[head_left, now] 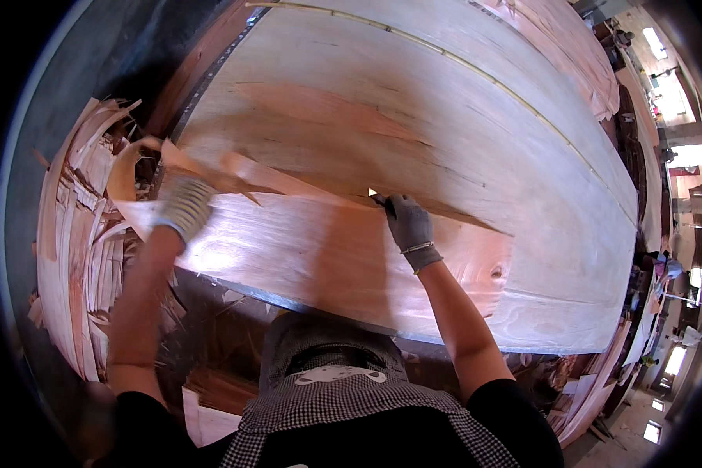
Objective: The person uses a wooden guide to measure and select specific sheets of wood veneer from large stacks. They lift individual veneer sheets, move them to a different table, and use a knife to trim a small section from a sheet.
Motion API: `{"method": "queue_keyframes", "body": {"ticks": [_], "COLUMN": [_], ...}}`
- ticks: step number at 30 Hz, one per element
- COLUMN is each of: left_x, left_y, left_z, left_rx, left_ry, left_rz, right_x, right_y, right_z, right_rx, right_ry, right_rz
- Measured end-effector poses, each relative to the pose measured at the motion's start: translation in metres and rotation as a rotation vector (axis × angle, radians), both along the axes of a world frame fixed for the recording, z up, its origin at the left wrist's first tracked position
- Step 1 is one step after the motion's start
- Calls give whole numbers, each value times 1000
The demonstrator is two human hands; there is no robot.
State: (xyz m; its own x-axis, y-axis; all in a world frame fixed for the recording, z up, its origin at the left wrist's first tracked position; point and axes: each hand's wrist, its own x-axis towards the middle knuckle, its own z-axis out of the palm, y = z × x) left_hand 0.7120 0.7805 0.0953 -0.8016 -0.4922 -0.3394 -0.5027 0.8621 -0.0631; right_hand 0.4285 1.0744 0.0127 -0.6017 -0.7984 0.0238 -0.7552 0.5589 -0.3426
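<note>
A long pinkish veneer sheet (320, 253) lies along the near side of a large stack of pale wood sheets (476, 156). My right hand (411, 226), in a grey glove, is closed at the sheet's ragged far edge. At its fingertips is a small dark tool with a bright tip, too small to name exactly. My left hand (183, 209), in a striped pale glove, is smeared by motion at the sheet's left end. Its fingers cannot be made out. Beside it, thin veneer strips (203, 168) curl up and hang over the stack's left edge.
A tall heap of veneer scraps (90, 249) stands left of the stack. A thin bamboo-like pole (444, 53) lies across the far part of the sheets. More veneer stacks (573, 54) stand at the far right. Offcuts (210, 417) lie below the near edge.
</note>
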Motion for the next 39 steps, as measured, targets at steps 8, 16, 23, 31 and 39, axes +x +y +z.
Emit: {"method": "queue_keyframes", "body": {"ticks": [8,16,23,31,39], "left_x": [-95,-87,-92,-100,-109], "left_y": [176,123,126,136,143], "left_z": [-123,-118,-127,-111,-118], "left_rx": [1674,-58,3,-6,-4], "left_ry": [1000,647,873,623,595], "left_rz": [638,218,344,383,452], "right_x": [27,13,68,65,-98], "right_y": [8,42,-90,-21,129], "right_z": [17,-23,-20,-19,2], "right_rx": [-139,-23,196,478,406], "right_ry": [-160,-286,57,77,574], "right_rz": [89,40,369,408,672]}}
